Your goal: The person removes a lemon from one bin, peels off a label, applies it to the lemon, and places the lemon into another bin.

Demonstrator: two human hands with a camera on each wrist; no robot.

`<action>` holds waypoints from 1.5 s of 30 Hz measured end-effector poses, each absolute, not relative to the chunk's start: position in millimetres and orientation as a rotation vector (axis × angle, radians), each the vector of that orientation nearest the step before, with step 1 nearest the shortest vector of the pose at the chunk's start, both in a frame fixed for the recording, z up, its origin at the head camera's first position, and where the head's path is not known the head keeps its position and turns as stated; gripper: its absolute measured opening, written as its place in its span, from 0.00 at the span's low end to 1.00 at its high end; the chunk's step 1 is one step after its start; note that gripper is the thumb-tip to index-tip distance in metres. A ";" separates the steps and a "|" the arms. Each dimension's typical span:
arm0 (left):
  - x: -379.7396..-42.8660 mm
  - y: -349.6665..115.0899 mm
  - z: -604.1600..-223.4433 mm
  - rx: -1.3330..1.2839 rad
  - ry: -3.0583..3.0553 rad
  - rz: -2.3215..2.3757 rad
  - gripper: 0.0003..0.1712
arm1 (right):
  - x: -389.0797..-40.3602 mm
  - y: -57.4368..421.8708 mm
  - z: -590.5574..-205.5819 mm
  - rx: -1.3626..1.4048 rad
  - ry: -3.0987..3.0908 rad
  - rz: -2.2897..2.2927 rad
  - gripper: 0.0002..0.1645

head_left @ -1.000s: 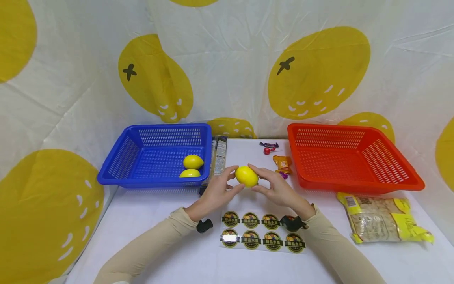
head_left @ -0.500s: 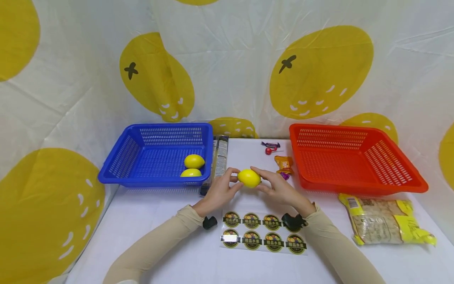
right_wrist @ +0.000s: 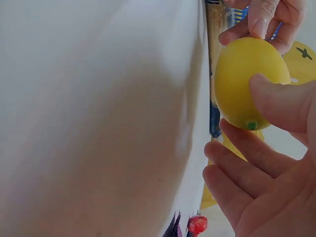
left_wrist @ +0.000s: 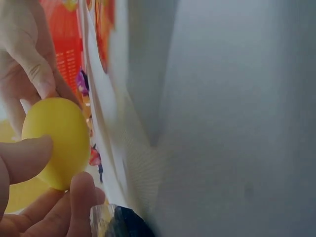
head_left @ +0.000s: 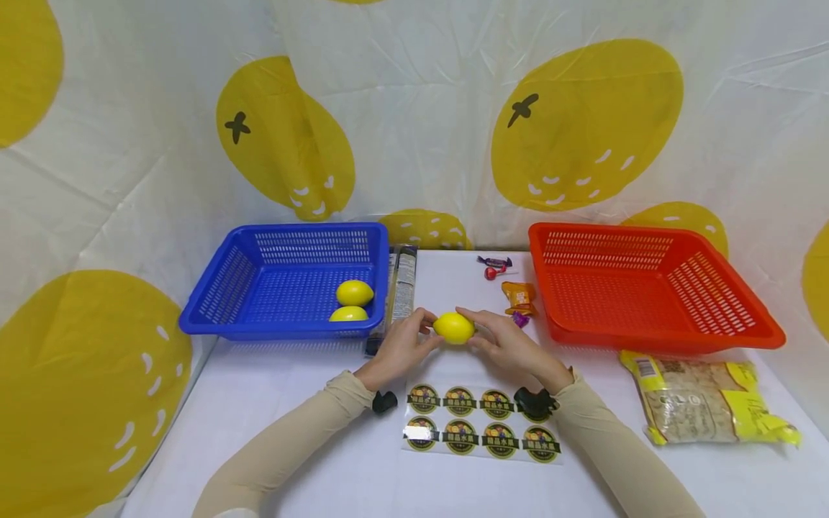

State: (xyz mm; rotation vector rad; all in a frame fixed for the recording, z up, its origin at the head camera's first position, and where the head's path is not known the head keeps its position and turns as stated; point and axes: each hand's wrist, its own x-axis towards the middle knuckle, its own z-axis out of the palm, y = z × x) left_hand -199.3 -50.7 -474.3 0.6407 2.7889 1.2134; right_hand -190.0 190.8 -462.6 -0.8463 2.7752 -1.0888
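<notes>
A yellow lemon (head_left: pixel 454 328) is held above the table, its long axis running from side to side. My left hand (head_left: pixel 403 344) pinches its left end between thumb and fingers. On the other end, my right hand (head_left: pixel 508 343) has its thumb on the near side and its fingers at the tip. The right wrist view shows the lemon (right_wrist: pixel 249 81) with a small green spot at its end, and the lower fingers spread below it. Flat on the table below the hands is a clear sheet of round fruit stickers (head_left: pixel 479 423), partly overlapped by the right wrist's black strap.
A blue basket (head_left: pixel 214 327) with two lemons (head_left: pixel 354 293) stands at left, a red basket (head_left: pixel 654 338) at right. Between them lie a long package (head_left: pixel 403 284), a lollipop (head_left: pixel 491 273) and wrapped candies (head_left: pixel 518 296). A yellow-and-clear bag (head_left: pixel 696 403) lies before the red basket.
Both hands keep their hold on the lemon. It has shifted slightly right and down in the head view and turned so its long axis lies more level.
</notes>
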 end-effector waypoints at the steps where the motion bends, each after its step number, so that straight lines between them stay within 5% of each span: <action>1: -199.9 -50.4 -474.2 0.637 2.787 1.202 0.19 | -189.9 191.0 -463.5 -0.853 2.789 -1.070 0.36; 45: -212.9 -46.0 -472.9 0.680 2.772 1.036 0.18 | -195.5 192.7 -466.5 -0.695 2.744 -0.977 0.40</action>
